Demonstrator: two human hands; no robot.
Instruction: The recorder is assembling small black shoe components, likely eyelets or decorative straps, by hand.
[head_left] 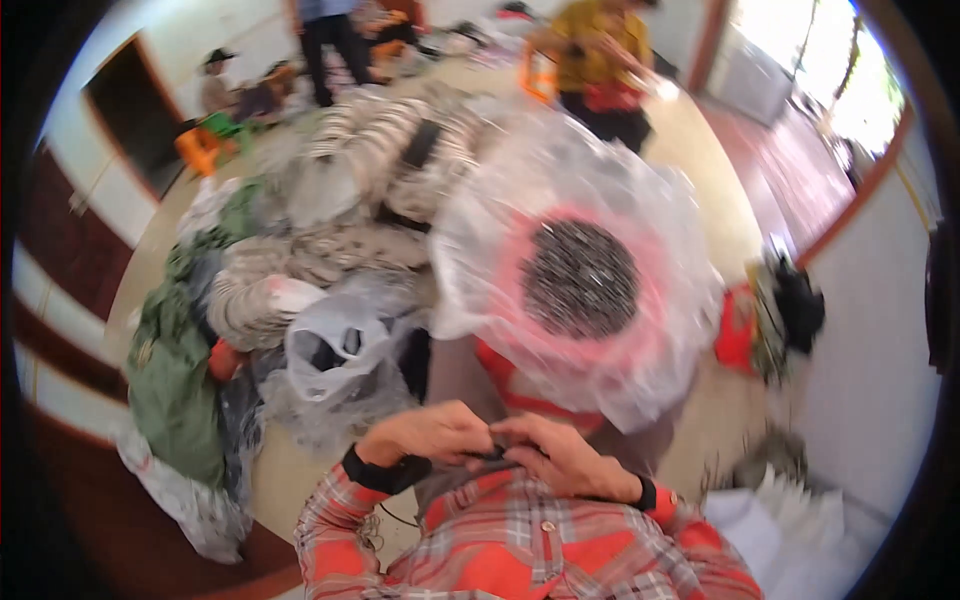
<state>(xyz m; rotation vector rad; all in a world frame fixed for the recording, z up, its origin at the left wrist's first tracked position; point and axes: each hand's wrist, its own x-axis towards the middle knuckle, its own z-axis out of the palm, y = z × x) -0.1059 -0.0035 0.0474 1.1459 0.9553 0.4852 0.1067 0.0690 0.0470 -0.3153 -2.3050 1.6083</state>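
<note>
My left hand (428, 436) and my right hand (562, 457) meet in front of my plaid shirt. Fingers on both hands are closed in a pinch and touch or nearly touch. A small dark piece seems to lie between them, too small and blurred to name. Just beyond the hands, over my lap, is a pink basin (652, 262) lined with a clear plastic bag (480, 240). A heap of small dark, shiny pieces (580, 278) fills its middle; their kind is not clear.
Left of the basin lie a white plastic bag (340, 350), stacked rolls of greyish-white material (255, 290) and green cloth (180, 380). Red and black bags (755, 320) sit at the right. White sheets (780, 530) lie lower right. A person in yellow (590, 50) and others are farther back.
</note>
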